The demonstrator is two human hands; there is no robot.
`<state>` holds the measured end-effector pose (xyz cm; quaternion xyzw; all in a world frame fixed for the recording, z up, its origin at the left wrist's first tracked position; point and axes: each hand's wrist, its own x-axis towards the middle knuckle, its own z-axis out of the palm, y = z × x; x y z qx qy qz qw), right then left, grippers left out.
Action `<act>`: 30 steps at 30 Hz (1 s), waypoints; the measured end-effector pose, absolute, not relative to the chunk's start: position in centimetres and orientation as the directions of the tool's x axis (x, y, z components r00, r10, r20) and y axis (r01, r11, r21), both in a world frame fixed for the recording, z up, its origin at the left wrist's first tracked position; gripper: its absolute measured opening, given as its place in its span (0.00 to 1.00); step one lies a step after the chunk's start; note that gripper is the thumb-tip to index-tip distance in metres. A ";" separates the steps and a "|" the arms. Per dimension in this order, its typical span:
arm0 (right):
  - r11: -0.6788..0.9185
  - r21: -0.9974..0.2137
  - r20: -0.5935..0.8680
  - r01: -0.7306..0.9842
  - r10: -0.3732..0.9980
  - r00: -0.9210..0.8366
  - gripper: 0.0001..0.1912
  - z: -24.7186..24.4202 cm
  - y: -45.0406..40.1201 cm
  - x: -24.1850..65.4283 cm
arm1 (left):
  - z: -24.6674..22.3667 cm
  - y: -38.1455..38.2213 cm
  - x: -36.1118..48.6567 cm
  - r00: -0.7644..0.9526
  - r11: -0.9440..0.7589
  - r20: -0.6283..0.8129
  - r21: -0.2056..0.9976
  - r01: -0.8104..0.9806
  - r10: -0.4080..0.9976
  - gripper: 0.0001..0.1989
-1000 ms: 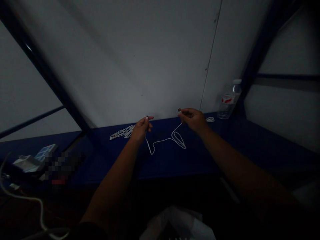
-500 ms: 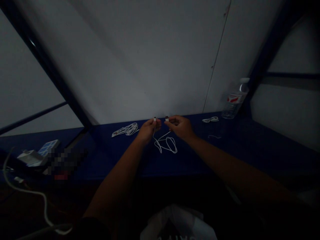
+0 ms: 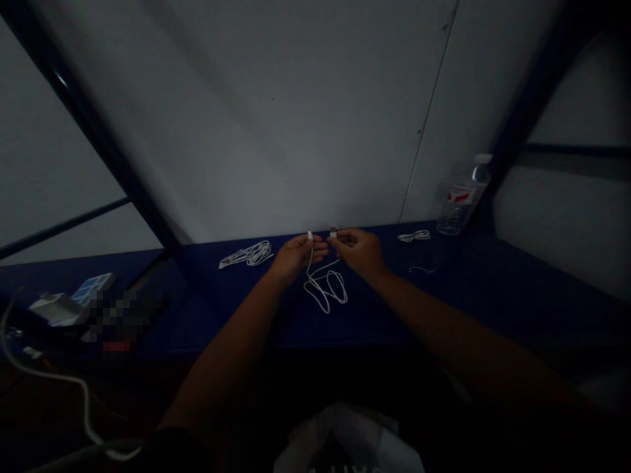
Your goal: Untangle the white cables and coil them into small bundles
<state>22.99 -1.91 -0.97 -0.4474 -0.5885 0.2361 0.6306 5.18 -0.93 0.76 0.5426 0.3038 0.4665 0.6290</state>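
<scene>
Over the dark blue bench (image 3: 207,315), at its back edge by the pale wall (image 3: 276,131), I have both hands close together. My left grip (image 3: 298,255) is pinched shut, thumb against fingers, on a small white plug (image 3: 310,236) that stands upright from the fingertips. My right grip (image 3: 359,251) is closed the same way on a small pale connector (image 3: 333,232), and the two tips face each other across a narrow gap. The white cable (image 3: 325,289) drops from the plug and lies in loose loops on the bench, below and between my hands. One strand rises toward the right grip and vanishes behind the fingers, so I can't tell whether that connector ends the same cable. The light is too dim to make out either tip's shape. A coiled white cable (image 3: 246,254) lies left of my hands, and a smaller coil (image 3: 414,236) lies right, near a plastic water bottle (image 3: 458,205).
</scene>
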 end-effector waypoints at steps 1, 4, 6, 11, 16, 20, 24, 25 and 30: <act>0.496 -0.838 0.538 0.227 0.821 0.191 0.22 -1.0 -1.9 23.0 | 0.8 -0.9 5.2 0.373 -0.031 0.125 0.968 -0.249 0.919 0.10; 0.526 -0.837 0.543 0.148 0.830 0.123 0.24 -1.2 -1.5 23.1 | 0.8 -0.8 5.1 0.342 -0.055 0.127 0.976 -0.211 0.931 0.11; 0.525 -0.848 0.528 0.070 0.848 0.037 0.24 -1.4 -1.2 23.1 | 0.9 -0.8 5.2 0.308 -0.074 0.134 0.977 -0.198 0.942 0.13; 0.397 -0.914 0.404 -0.076 0.909 -0.102 0.23 -2.0 -0.4 23.2 | 1.1 -1.2 5.3 0.240 -0.165 0.193 0.977 -0.133 0.952 0.16; 0.274 -0.955 0.286 -0.112 0.952 -0.111 0.20 -2.1 -0.2 23.2 | 1.2 -1.4 5.5 0.122 -0.284 0.273 0.955 0.081 0.954 0.14; 0.271 -0.955 0.285 -0.124 0.952 -0.111 0.20 -1.8 -0.6 23.3 | 1.4 -1.5 5.5 0.116 -0.314 0.299 0.938 0.146 0.947 0.14; 0.277 -0.951 0.296 -0.140 0.945 -0.139 0.20 -1.6 -0.8 23.4 | 1.3 -1.3 5.3 0.152 -0.354 0.327 0.911 0.211 0.933 0.17; 0.278 -0.949 0.299 -0.150 0.943 -0.145 0.20 -1.6 -0.8 23.4 | 1.2 -1.3 5.3 0.165 -0.362 0.332 0.906 0.219 0.929 0.17; 0.324 -0.934 0.339 -0.152 0.936 -0.091 0.24 -1.4 -1.1 23.3 | 1.1 -1.5 5.3 0.266 -0.408 0.355 0.895 0.181 0.897 0.18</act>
